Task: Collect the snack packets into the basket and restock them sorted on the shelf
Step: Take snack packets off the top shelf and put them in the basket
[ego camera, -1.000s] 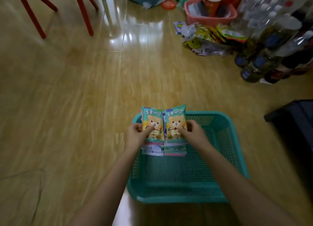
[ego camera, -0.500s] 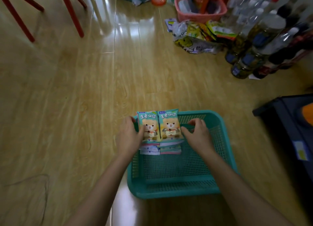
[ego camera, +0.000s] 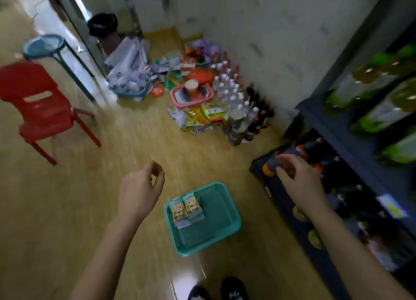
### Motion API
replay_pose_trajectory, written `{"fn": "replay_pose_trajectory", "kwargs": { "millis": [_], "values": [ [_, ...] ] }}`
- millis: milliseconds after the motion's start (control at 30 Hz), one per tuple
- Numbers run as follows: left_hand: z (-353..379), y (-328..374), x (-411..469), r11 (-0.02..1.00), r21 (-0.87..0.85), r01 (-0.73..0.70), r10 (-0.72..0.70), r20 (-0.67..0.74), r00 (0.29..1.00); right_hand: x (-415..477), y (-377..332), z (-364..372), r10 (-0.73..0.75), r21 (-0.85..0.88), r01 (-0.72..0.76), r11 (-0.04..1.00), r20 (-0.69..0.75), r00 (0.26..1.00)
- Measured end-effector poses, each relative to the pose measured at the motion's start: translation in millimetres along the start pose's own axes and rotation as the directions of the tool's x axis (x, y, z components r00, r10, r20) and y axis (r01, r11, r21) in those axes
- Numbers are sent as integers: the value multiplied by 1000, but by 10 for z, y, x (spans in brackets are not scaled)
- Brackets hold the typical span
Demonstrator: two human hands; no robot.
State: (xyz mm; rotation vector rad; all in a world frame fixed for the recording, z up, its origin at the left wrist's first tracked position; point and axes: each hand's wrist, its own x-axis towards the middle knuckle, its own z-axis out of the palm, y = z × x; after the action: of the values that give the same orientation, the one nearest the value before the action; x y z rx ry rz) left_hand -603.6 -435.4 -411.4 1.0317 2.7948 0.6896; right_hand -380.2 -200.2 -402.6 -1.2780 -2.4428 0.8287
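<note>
**Basket barely begun — most packets uncollected**

Nearest are the person's shoes point(ego camera: 225, 289), with the teal basket point(ego camera: 203, 249) on the floor just ahead of them. A small stack of packets point(ego camera: 185, 207) lies in its far-left corner, two bear-printed ones side by side on top. The rest of the basket is bare mesh.

Both hands hang above the floor and seem to hold nothing. The left hand point(ego camera: 139, 187) is loosely curled, thumb near forefinger. The right hand point(ego camera: 299, 178) is relaxed with its fingers drooping, in front of the shelf's low tier; blur hides finer detail.

So collecting looks to be at an early stage, and restocking has not begun.

Bare floor runs from the basket to the far pile point(ego camera: 199, 118) of packets, an easy path. The shelf point(ego camera: 333, 128) edges that path on the right, its lower lip jutting close to the basket. Bottles point(ego camera: 234, 90) crowd the pile's right and far sides against the wall — easy to knock over. A red chair point(ego camera: 38, 104) stands well off to the left.
</note>
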Motion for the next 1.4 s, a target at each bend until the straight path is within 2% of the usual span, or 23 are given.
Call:
{"fn": "replay_pose_trajectory", "kwargs": {
  "millis": [133,267,367,467,567,767,800,867,900,1033,1133,1400],
  "values": [
    [-937,929,-47,982,-3,-188,188,-25,982,-540,-274,-1338,67,-37,-71,997,-102,993],
    [-1421,1595,-226,943,-84,-321,322,0,947,-1304,-332,-2230,119,-84,-147,986,-274,954],
    [-1612,1984,-408,870,-154,-468,475,7,880,-1968,-298,-2641,182,-75,-230,970,-403,897],
    [-1736,2405,-683,771,-164,-615,627,32,778,-2668,-269,-2931,252,-56,-321,946,-498,830],
    [-1824,2867,-1034,656,-156,-738,749,19,662,-3367,-229,-3153,336,-22,-429,903,-588,736],
    [-1779,3854,-1986,423,-262,-867,900,9,436,-4832,-58,-3534,481,78,-635,769,-724,494],
    [-1771,4008,-2186,393,-285,-874,914,15,406,-5062,-5,-3587,501,107,-658,745,-740,447],
    [-1550,4474,-2946,250,-341,-906,964,4,264,-5903,185,-3723,546,203,-718,665,-789,283],
    [-1501,4576,-3142,223,-358,-907,972,17,233,-6113,271,-3744,535,205,-725,657,-804,258],
    [-1347,4786,-3451,193,-401,-896,980,27,199,-6436,401,-3737,563,230,-746,624,-795,225],
    [-1163,5144,-4223,165,-444,-881,986,41,164,-7052,704,-3913,577,245,-783,572,-798,172],
    [-917,6040,-5640,46,-494,-868,998,-18,64,-7929,1533,-4689,563,152,-812,563,-790,242]
  ]
}}
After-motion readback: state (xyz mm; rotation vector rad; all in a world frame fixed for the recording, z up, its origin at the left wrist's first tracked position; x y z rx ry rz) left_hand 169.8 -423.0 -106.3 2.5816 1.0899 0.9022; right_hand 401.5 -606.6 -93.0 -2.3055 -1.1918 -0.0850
